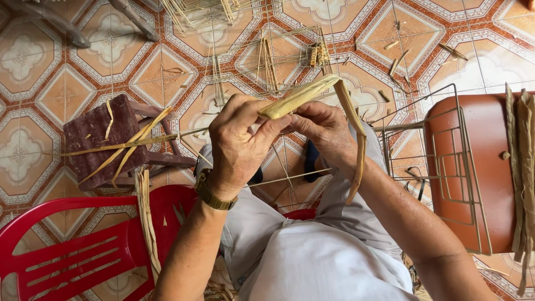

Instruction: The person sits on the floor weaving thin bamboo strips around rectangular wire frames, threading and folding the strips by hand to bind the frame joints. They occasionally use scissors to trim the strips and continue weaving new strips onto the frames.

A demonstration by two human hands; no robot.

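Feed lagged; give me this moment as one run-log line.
left hand: gripping dried leaf strip | right hand: pinching same strip | strip tail hangs over right wrist | red chair at left

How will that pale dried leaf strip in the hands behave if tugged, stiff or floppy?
Probably pliable: the leaf strip folds sharply past the right hand and droops. Likely light, since the left hand pinches it with fingertips. Its dry look suggests it may split if tugged hard.

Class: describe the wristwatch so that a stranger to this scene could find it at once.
Start at the red chair at lower left, then follow the bare forearm rising beside it. The watch circles the left hand's wrist. It is the only brassy metal band among pale straw strips.
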